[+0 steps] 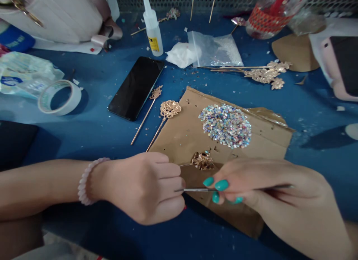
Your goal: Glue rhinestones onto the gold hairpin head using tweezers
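Observation:
My left hand (145,187), a beaded bracelet (88,181) at its wrist, is curled closed around the thin stem of a gold hairpin. The pin's ornate head (203,160) sits over the brown cardboard (173,140), with a small blue-green spot near its top. In my right hand (260,189), with teal nails, a thin metal tool (195,190) is pinched, its tip pointing left and lying against the fingers of my left hand. Beyond the hands, a pile of small iridescent stones (226,125) rests on the cardboard.
Two gold hairpins (170,109) lie left of the cardboard, near a black phone (136,88). Farther back are a glue bottle (153,32), white tissue (182,55), a plastic bag (215,49) and more gold pins (264,74). A tape roll (60,98) sits left.

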Demonstrator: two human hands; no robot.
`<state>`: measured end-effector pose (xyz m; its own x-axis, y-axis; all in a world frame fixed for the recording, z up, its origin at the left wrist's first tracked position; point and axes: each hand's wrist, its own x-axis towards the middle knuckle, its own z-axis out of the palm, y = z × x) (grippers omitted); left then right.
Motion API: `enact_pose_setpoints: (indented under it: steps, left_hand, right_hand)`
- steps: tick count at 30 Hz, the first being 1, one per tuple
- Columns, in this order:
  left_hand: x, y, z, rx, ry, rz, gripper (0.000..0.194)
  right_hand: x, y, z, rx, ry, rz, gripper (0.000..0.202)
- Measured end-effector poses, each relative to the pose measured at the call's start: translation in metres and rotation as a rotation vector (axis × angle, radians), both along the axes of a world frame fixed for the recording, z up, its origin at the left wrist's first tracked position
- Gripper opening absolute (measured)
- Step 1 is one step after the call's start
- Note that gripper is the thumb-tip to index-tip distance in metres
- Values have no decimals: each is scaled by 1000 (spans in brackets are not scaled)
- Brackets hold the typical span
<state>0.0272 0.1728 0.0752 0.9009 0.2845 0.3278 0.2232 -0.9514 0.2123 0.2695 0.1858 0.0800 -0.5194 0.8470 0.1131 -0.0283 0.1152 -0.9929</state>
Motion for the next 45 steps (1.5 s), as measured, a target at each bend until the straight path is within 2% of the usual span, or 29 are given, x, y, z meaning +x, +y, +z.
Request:
enact_pose_setpoints:
  steps: [10, 16, 35, 45]
  left_hand:
    - [0, 0, 0, -22, -7, -1, 34]
    - [-1, -1, -1, -7, 8, -10, 37]
    - [-2, 0, -1, 15, -1, -17, 38]
    - [-6, 6, 0, 13, 13, -27, 35]
  right_hand:
    - [-1, -4, -2, 7, -13, -22, 35]
    - [-2, -4, 4, -44, -22, -50, 29]
    - [-1, -3, 4, -88, -18, -55, 38]
    - [3, 0, 1, 14, -35, -28, 38]
